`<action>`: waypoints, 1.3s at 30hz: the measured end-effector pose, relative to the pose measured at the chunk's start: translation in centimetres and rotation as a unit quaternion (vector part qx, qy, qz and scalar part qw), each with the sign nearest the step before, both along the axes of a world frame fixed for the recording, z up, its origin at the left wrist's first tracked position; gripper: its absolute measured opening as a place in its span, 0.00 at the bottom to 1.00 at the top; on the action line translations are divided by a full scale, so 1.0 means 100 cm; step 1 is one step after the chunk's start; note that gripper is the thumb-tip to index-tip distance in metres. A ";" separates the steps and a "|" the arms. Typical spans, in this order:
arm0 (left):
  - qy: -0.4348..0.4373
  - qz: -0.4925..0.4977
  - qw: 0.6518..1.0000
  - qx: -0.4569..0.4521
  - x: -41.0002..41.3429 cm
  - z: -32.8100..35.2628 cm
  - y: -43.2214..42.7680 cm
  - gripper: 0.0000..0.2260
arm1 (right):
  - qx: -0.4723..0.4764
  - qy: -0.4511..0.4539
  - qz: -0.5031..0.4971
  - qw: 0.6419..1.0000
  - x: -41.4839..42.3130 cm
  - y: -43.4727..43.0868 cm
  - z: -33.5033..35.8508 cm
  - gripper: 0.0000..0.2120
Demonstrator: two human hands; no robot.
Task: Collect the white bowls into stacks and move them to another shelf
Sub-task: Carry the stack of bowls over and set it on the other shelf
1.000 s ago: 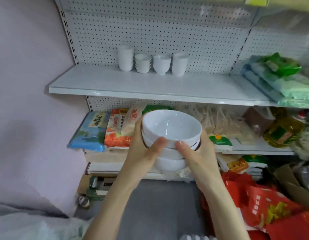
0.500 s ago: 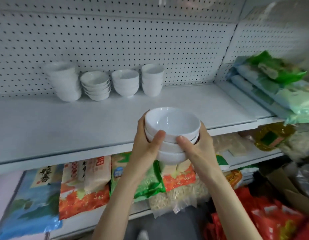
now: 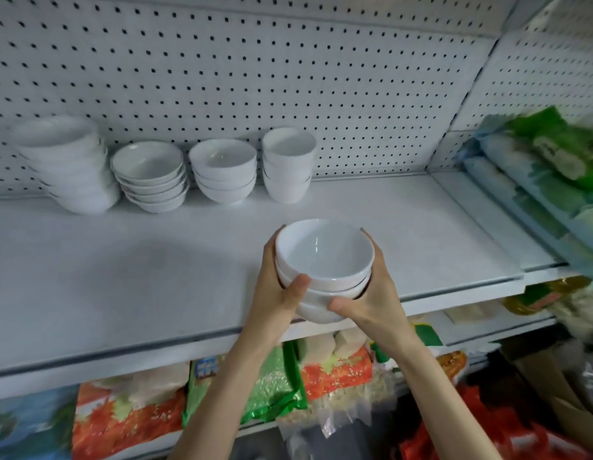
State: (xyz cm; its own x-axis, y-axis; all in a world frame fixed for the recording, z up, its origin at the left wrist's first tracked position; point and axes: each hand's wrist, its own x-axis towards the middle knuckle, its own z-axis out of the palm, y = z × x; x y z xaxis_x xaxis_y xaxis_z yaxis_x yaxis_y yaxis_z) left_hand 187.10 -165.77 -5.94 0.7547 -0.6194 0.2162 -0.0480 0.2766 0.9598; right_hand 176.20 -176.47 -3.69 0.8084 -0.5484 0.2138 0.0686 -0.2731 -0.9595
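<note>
Bowl stack (image 3: 323, 270) upright, mouths up, axis vertical; left hand (image 3: 275, 290) and right hand (image 3: 371, 293) both grasping it above shelf (image 3: 155, 277).

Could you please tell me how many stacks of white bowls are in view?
5. Four stand along the back of the shelf: far-left stack, second stack, third stack, fourth stack. The left hand and right hand grip the held stack.

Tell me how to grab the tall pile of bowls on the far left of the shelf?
Probably low down, around the bottom bowl of the tall pile, one hand on each side, coming from the front. The sides slope inward toward the base, so cupping underneath carries every bowl. The pegboard blocks the back. The left hand and right hand hold the carried stack that way.
</note>
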 end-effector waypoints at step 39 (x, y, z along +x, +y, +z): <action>-0.083 0.085 0.992 0.039 -0.014 -0.054 -0.127 0.44 | -0.019 -0.008 0.076 0.997 -0.008 -0.148 -0.060 0.63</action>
State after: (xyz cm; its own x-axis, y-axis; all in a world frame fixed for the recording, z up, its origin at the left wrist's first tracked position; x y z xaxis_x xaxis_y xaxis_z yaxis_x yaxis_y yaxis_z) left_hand 185.67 -178.51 -11.31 0.8080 -0.5058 0.3022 -0.2460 0.1765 0.9531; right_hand 175.45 -191.26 -9.69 0.8775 -0.4118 0.2456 0.1271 -0.2941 -0.9473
